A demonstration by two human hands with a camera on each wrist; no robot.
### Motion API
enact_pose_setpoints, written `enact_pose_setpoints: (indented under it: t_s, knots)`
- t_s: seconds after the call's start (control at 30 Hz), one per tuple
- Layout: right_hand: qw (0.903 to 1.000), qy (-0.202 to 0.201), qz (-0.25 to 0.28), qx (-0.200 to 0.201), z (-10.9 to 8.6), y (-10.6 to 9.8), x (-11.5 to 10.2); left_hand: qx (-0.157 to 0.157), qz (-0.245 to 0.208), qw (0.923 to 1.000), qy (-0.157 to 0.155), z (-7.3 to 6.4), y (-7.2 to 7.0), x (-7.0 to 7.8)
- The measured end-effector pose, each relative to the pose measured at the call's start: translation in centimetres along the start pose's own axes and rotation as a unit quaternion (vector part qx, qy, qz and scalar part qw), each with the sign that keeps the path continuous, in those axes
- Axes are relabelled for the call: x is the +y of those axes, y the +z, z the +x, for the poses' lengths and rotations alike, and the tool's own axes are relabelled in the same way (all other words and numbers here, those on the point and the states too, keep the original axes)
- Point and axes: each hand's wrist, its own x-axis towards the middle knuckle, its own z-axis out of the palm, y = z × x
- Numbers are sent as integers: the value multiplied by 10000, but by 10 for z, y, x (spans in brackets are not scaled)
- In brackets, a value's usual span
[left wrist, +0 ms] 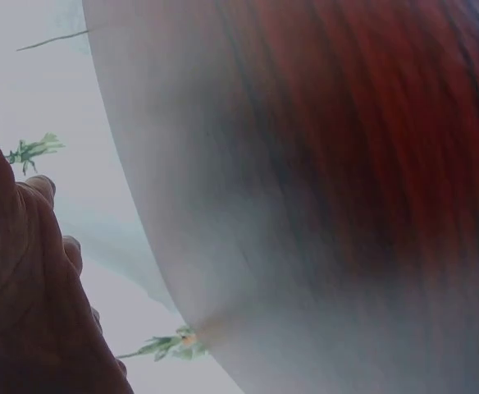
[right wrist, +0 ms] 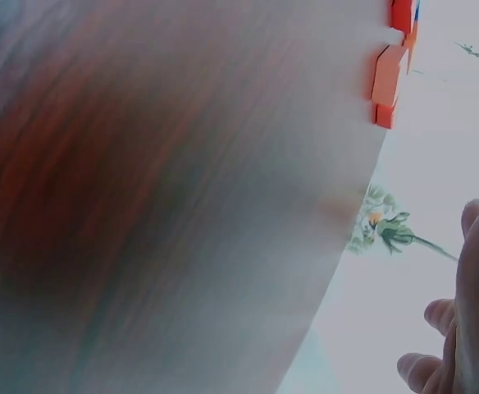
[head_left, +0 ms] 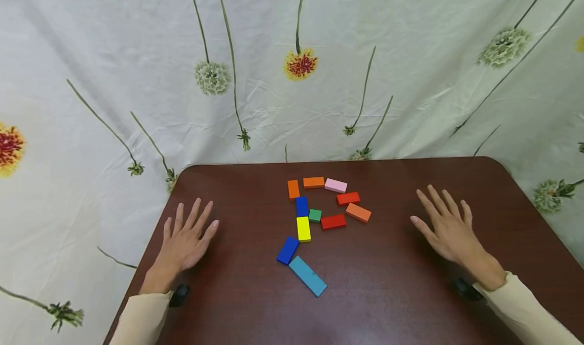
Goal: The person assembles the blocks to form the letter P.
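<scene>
Several coloured blocks lie flat in a looping pattern at the middle of the dark wooden table (head_left: 374, 289). Its upper loop has an orange block (head_left: 314, 183), a pink block (head_left: 335, 185) and a red block (head_left: 333, 222), with a small green block (head_left: 315, 215) inside. Below are a yellow block (head_left: 303, 229), a dark blue block (head_left: 288, 250) and a long light blue block (head_left: 307, 276). To the left, my left hand (head_left: 184, 243) has its fingers spread and holds nothing. My right hand (head_left: 449, 233), likewise spread and holding nothing, is right of the blocks.
A white cloth (head_left: 274, 97) printed with flowers hangs behind the table and down its left side. Each wrist carries a small black camera (head_left: 180, 295). In the right wrist view, an orange block (right wrist: 390, 75) shows near the table's edge line.
</scene>
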Motion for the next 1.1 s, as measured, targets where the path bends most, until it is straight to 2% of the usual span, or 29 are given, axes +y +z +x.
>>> enact_pose_setpoints:
  t_s: [0.4, 0.9, 1.1]
  knots:
    - [9996, -243, 10, 142, 2, 6, -16, -23, 16, 9999, 144, 7, 1, 14]
    - [9959, -878, 107, 214, 5, 15, -43, -114, -67, 9996, 255, 11, 0, 27]
    - [9939, -1069, 191, 176, 7, 18, -53, -285, -256, 9985, 389, 14, 2, 33]
